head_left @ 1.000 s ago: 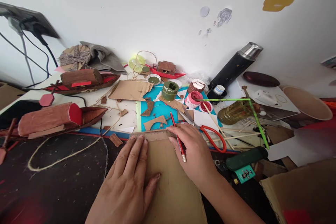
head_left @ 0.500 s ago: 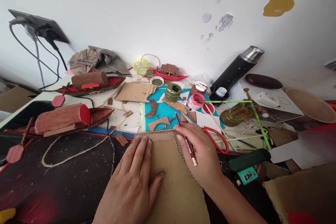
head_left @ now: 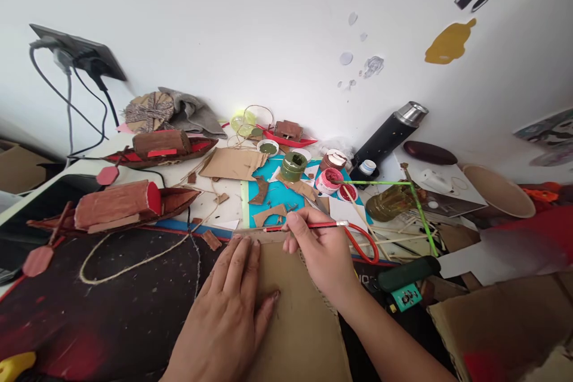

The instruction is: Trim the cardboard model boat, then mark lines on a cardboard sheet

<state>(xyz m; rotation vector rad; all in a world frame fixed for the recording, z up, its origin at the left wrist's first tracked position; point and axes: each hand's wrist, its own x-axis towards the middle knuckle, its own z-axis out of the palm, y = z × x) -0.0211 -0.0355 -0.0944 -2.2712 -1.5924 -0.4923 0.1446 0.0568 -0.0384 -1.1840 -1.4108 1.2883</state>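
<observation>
My left hand point(head_left: 224, 310) lies flat on a brown cardboard sheet point(head_left: 298, 316), its fingers stretched toward the far edge and the thumb spread to the right. Along that far edge runs a narrow brown strip point(head_left: 264, 237), partly under my left fingertips. My right hand point(head_left: 322, 250) pinches a red pencil point(head_left: 322, 225) between thumb and fingers. The pencil lies almost level, its tip pointing left above the strip and its white eraser end to the right. Red-handled scissors point(head_left: 363, 245) rest just beyond my right hand, partly hidden by it.
Brown model boats point(head_left: 119, 206) stand at the left, with a string loop point(head_left: 134, 262) before them. Paint jars point(head_left: 294, 167) sit on blue paper point(head_left: 280, 191). A black flask point(head_left: 389, 131) leans at the wall. A green cutter point(head_left: 407, 273) and more cardboard point(head_left: 501, 322) lie at the right.
My right hand has lifted and moved slightly left, and the pencil has turned from steep to nearly level, now pinched at the fingertips. My left hand stays on the cardboard. The view has shifted.
</observation>
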